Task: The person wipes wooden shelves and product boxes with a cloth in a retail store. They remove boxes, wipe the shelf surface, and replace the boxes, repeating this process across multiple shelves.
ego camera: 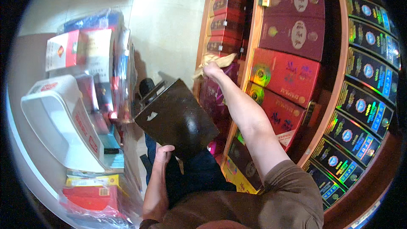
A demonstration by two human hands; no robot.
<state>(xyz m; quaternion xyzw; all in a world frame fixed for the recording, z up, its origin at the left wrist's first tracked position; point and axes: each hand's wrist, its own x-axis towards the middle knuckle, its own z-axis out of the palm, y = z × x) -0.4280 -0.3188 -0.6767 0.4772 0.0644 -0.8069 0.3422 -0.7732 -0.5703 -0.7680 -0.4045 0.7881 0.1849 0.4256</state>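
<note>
My left hand (164, 153) grips the near edge of a dark brown square board, perhaps a stool seat (181, 117), tilted in front of my legs. A small pale patch marks its glossy top. Out to the right, my right hand (212, 69) is closed on a crumpled yellow cloth (224, 59). The cloth lies against the front of the lowest shelf, by red boxes (219, 25) and a purple box (233, 70). Part of the cloth is hidden behind the hand.
Wooden shelves (254, 22) on the right hold maroon boxes (292, 33), red boxes (286, 78) and black boxes (365, 70). At left stand a white plastic bin (60, 114) and stacked, plastic-wrapped packages (95, 51). Pale floor tiles (168, 22) show between the two sides.
</note>
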